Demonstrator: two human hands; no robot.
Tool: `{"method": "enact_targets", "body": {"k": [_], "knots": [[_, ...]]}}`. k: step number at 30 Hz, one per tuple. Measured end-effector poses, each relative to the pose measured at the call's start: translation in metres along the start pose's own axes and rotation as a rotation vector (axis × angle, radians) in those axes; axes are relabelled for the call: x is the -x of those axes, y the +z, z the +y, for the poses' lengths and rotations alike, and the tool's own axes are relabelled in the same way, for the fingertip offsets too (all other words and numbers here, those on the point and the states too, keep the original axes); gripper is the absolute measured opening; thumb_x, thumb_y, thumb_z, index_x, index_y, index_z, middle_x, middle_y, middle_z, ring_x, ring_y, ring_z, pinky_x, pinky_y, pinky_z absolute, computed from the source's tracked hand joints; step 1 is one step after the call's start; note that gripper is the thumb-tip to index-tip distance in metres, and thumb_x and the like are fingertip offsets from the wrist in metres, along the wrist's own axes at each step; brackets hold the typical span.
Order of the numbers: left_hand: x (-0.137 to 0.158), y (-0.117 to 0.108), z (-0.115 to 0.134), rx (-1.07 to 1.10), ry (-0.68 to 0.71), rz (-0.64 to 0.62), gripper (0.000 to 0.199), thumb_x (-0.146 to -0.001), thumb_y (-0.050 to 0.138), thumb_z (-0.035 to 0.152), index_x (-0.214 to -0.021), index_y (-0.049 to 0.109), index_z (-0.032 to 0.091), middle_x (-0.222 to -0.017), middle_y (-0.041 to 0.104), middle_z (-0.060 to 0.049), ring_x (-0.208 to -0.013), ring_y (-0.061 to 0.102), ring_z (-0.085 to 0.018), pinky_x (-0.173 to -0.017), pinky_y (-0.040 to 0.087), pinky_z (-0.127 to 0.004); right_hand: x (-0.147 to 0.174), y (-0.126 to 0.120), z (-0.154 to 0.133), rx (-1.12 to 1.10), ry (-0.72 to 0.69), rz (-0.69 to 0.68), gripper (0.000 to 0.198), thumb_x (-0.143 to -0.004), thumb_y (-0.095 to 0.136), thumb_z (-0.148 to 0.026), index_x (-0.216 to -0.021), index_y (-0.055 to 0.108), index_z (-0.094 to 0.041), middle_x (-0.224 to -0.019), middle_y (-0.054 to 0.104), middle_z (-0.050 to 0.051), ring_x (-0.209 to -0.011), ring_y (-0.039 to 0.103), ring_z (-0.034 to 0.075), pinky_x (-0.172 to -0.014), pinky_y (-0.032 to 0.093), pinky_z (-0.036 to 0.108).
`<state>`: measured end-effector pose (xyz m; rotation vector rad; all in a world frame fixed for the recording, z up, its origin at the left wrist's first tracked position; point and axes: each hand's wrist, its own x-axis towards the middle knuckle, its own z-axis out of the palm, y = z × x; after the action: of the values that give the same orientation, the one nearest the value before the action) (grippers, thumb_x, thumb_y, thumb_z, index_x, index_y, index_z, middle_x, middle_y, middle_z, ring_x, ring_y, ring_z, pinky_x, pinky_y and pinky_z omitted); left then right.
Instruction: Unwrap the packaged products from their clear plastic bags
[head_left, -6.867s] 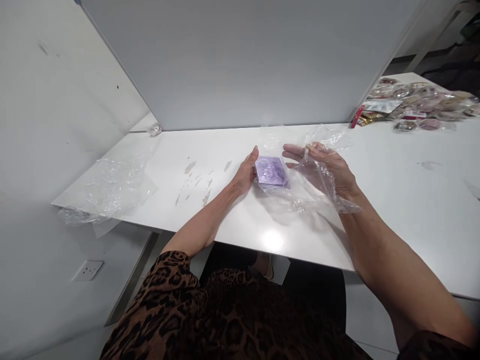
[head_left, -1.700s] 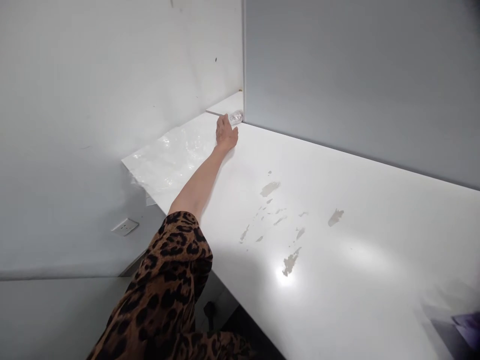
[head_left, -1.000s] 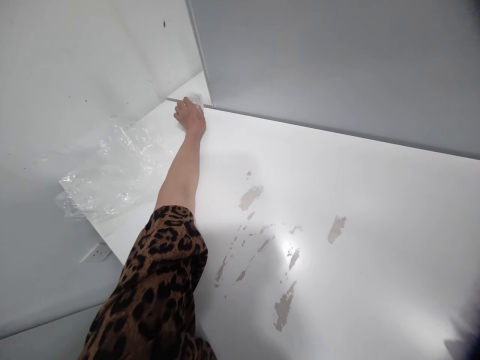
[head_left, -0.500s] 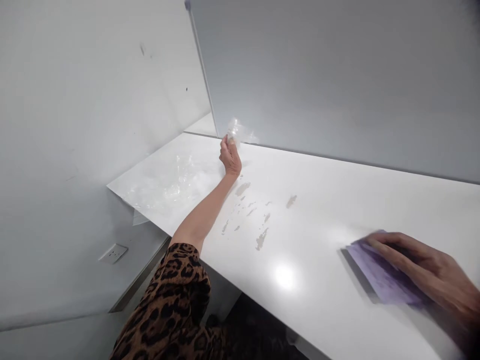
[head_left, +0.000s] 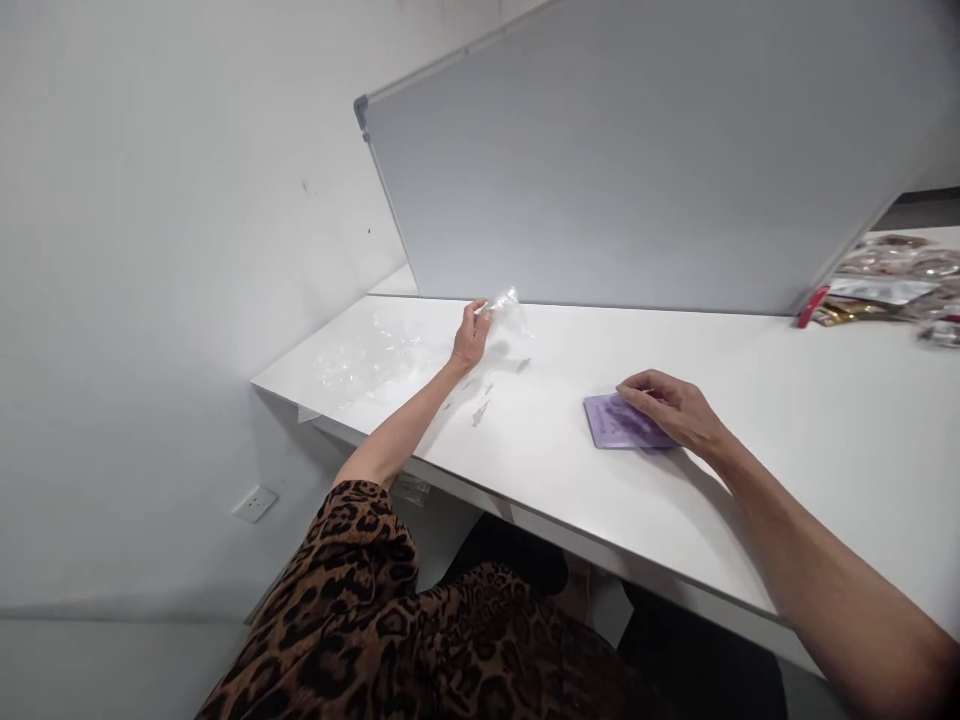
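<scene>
My left hand (head_left: 471,338) is closed on a crumpled piece of clear plastic film (head_left: 507,306) near the back of the white table (head_left: 540,460). My right hand (head_left: 675,408) grips a flat purple packet (head_left: 616,424) with a darker printed pattern. That packet lies at or just above the tabletop; its right part is under my fingers. Left of my left hand, a spread of loose clear plastic (head_left: 364,365) lies on the table, partly hanging over the front edge. Grey marks (head_left: 480,412) show on the white surface between the two hands.
A large grey board (head_left: 615,180) leans at the back of the table. Several shiny packages (head_left: 892,285) are heaped at the far right, with a red strip (head_left: 812,306) beside them. The wall (head_left: 150,250) has a power socket (head_left: 256,503) low on the left.
The view has shifted, bringing the heaped packages into sight. My right hand and the purple packet have come inward and farther back on the table. My left hand still holds the plastic film.
</scene>
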<state>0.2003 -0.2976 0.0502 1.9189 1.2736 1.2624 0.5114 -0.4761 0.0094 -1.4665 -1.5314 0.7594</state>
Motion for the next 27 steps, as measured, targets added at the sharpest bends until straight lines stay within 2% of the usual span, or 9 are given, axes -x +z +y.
{"method": "enact_targets", "body": {"k": [3,5,8,11,14,17,21,24,27], "knots": [[0.016,0.000,0.016,0.042,-0.008,-0.177,0.036,-0.105,0.039,0.044,-0.133,0.051,0.025,-0.105,0.065,-0.004,-0.078,0.065,-0.013,-0.082,0.057,-0.030,-0.002,0.011,0.000,0.004,-0.062,0.024,0.051,-0.085,0.065,-0.070,-0.107,0.069,-0.023,-0.109,0.069,0.011,-0.090,0.065,0.026,-0.076,0.055,0.041],[0.022,0.002,0.031,0.046,0.021,-0.311,0.038,-0.103,0.042,0.048,-0.132,0.053,0.025,-0.099,0.062,-0.002,-0.067,0.060,-0.011,-0.073,0.057,-0.029,-0.003,0.020,0.001,0.054,-0.176,0.094,0.062,-0.085,0.065,-0.068,-0.128,0.062,-0.023,-0.132,0.063,0.016,-0.109,0.064,0.033,-0.084,0.058,0.047],[0.028,0.008,0.056,-0.053,0.114,-0.558,0.042,-0.100,0.050,0.054,-0.130,0.058,0.025,-0.093,0.060,-0.001,-0.066,0.055,-0.011,-0.066,0.054,-0.027,-0.007,0.033,0.005,0.169,-0.429,0.161,0.080,-0.087,0.063,-0.062,-0.153,0.042,-0.021,-0.156,0.045,0.020,-0.141,0.046,0.041,-0.108,0.048,0.059],[0.039,0.016,0.080,-0.145,0.191,-0.775,0.048,-0.100,0.051,0.059,-0.131,0.061,0.024,-0.087,0.059,-0.001,-0.068,0.055,-0.012,-0.063,0.051,-0.026,-0.009,0.043,0.008,0.235,-0.584,0.163,0.086,-0.088,0.064,-0.056,-0.159,0.033,-0.019,-0.161,0.039,0.021,-0.150,0.036,0.042,-0.121,0.034,0.063],[0.051,0.022,0.095,-0.166,0.222,-0.872,0.056,-0.100,0.047,0.063,-0.138,0.058,0.024,-0.090,0.063,-0.002,-0.068,0.055,-0.012,-0.067,0.050,-0.027,-0.009,0.048,0.008,0.184,-0.599,0.094,0.069,-0.091,0.059,-0.049,-0.152,0.044,-0.019,-0.148,0.054,0.020,-0.134,0.054,0.040,-0.110,0.046,0.060],[0.052,0.022,0.093,-0.231,0.291,-0.761,0.056,-0.102,0.042,0.064,-0.136,0.061,0.023,-0.112,0.070,-0.007,-0.079,0.062,-0.014,-0.079,0.051,-0.030,-0.007,0.045,0.003,0.060,-0.512,0.075,0.047,-0.092,0.058,-0.047,-0.131,0.062,-0.022,-0.120,0.070,0.013,-0.103,0.068,0.032,-0.091,0.056,0.048],[0.026,-0.004,0.060,-0.564,0.302,-0.376,0.045,-0.106,0.040,0.052,-0.123,0.067,0.020,-0.127,0.071,-0.010,-0.102,0.066,-0.021,-0.097,0.048,-0.034,-0.008,0.035,-0.006,-0.175,-0.262,0.242,0.043,-0.080,0.076,-0.057,-0.106,0.068,-0.023,-0.088,0.070,0.003,-0.078,0.064,0.022,-0.073,0.055,0.036],[0.006,-0.043,0.026,-0.937,0.155,-0.200,0.043,-0.108,0.035,0.043,-0.129,0.064,0.019,-0.138,0.066,-0.014,-0.114,0.066,-0.026,-0.101,0.046,-0.037,-0.010,0.029,-0.012,-0.515,-0.123,0.309,0.056,-0.069,0.088,-0.060,-0.104,0.061,-0.025,-0.089,0.070,0.000,-0.076,0.065,0.019,-0.065,0.056,0.031],[0.007,-0.085,-0.005,-1.209,-0.080,-0.191,0.046,-0.109,0.027,0.034,-0.142,0.052,0.016,-0.148,0.055,-0.018,-0.125,0.062,-0.029,-0.101,0.045,-0.038,-0.010,0.025,-0.016,-0.789,0.000,0.315,0.065,-0.061,0.095,-0.057,-0.103,0.055,-0.028,-0.090,0.072,-0.002,-0.074,0.066,0.018,-0.058,0.057,0.029]]}}
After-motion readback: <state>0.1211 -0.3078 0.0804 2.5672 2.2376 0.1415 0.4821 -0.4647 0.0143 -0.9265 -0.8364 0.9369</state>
